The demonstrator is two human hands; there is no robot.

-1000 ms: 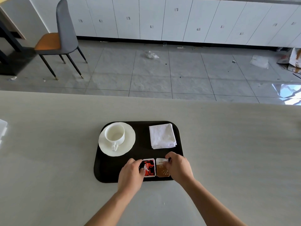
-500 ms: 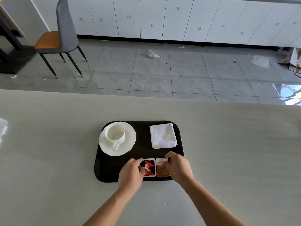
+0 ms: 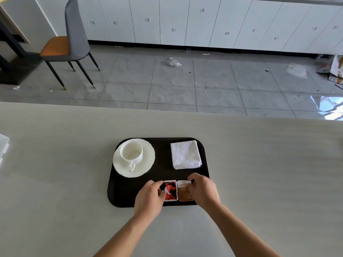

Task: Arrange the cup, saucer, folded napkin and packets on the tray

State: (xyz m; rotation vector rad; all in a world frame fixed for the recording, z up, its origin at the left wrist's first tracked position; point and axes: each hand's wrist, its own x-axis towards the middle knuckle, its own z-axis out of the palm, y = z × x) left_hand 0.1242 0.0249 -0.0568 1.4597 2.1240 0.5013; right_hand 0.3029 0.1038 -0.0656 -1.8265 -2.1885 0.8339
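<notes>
With the left hand [image 3: 149,198] pinching the red packet [image 3: 170,191] and the right hand [image 3: 203,190] pinching the brown packet [image 3: 184,191], nudge both edges flush and parallel to the tray [image 3: 128,197] rim before letting go

Single head-worn view – looking forward and down across table [image 3: 55,173], near the tray [image 3: 161,179]; floor and cabinets beyond.

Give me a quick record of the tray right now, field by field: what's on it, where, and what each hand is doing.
tray: dark, on pale table
cup: upright on saucer, far left, handle toward the person
folded napkin: far right
red packet: near edge, left hand touching it
brown packet: beside red packet, right hand touching it
</notes>
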